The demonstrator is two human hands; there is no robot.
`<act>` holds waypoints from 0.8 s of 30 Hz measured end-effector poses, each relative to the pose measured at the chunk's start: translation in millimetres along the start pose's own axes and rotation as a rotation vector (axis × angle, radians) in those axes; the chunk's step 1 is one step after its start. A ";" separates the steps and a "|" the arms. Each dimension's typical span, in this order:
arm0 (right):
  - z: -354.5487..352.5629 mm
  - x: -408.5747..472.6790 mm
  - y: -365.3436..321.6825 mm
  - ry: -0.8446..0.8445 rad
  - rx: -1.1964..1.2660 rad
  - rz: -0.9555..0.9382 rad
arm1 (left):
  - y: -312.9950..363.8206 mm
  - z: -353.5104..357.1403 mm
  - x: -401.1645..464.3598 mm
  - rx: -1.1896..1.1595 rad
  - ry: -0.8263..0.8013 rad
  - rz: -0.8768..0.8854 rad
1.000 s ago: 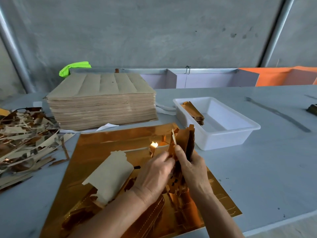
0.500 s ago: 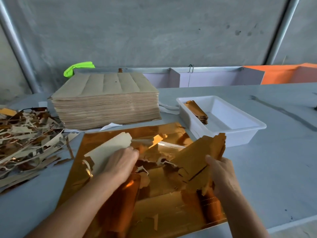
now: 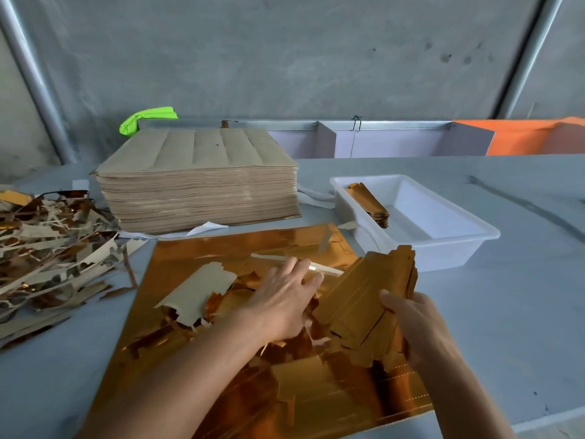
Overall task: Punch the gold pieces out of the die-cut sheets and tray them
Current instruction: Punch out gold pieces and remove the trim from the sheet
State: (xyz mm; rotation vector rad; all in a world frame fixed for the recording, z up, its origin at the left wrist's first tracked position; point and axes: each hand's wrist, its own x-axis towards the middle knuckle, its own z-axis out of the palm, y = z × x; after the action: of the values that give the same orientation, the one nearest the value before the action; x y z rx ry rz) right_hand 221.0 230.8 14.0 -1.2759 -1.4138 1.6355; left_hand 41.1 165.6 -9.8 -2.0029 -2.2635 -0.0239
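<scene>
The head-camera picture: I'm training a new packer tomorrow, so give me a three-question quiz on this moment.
1. True or false: the white tray already holds some gold pieces.
2. Which hand grips the bundle of punched pieces? A) left B) right C) neither
3. Fill in: the scrap strips lie to the ___ of the gold sheet.

Key:
1. True.
2. B: the right hand holds it; the left hand rests on the sheet.
3. Left.

Right hand (image 3: 421, 327) grips a stack of gold pieces (image 3: 370, 299) above the gold sheet (image 3: 221, 248); left hand (image 3: 281, 299) presses scraps beside a white tray (image 3: 443, 248).
</scene>
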 end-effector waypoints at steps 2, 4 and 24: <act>-2.5 -5.1 -2.0 -0.036 -0.030 -0.009 | -0.4 4.8 6.8 0.020 0.015 0.000; -6.4 -8.4 -3.1 -0.054 -0.052 -0.017 | -2.0 6.7 11.2 0.031 -0.034 -0.006; 41.5 16.6 -5.5 0.060 -0.112 -0.035 | 0.6 -20.5 -17.3 -0.118 0.434 -0.228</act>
State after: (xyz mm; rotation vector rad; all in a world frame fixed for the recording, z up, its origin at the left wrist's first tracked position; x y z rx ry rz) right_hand 176.0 232.0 13.2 -1.3440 -1.4999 1.5009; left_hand 45.3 146.7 8.9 -1.5775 -2.2210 -0.5662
